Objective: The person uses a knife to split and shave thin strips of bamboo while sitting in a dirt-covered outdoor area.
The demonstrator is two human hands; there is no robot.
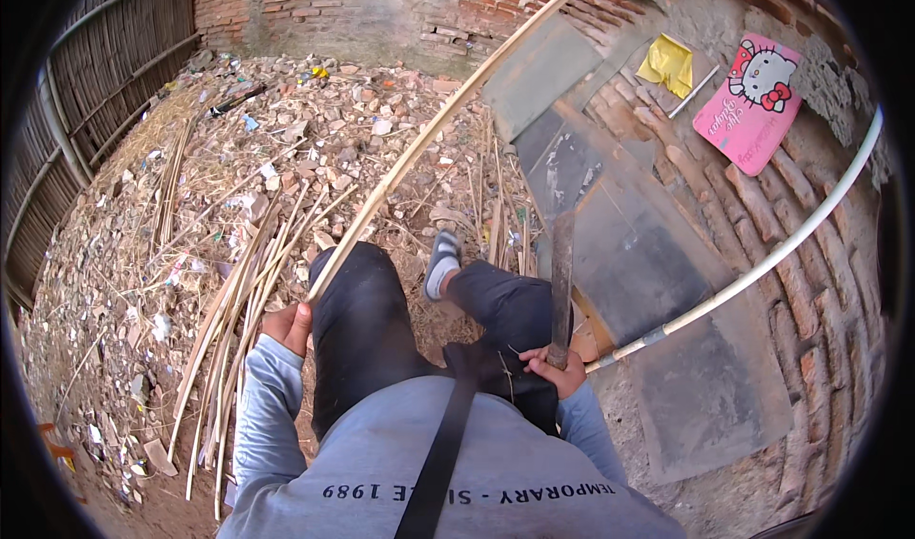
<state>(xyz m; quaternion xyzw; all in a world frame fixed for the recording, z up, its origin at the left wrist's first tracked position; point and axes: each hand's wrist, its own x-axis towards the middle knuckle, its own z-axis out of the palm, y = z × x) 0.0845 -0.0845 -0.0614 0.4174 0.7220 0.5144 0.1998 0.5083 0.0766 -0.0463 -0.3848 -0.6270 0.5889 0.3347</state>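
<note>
My left hand (289, 327) is closed around the lower end of a long, pale strip of split bamboo (429, 143). The strip slants up and away to the right, reaching the top of the view. In my right hand (558, 369) is the handle of a machete (562, 282), its dark, worn blade pointing away from me beside my right leg. The blade and the bamboo strip are apart. Most of the machete's handle is hidden by my fingers.
Several cut strips (238, 320) lie in a loose bundle at my left. Rubble (381, 110) covers the ground ahead. To the right are grey panels (639, 263), a curved white pipe (777, 253), a pink cartoon board (748, 101) and a brick wall (810, 301). A bamboo fence (105, 81) borders the left.
</note>
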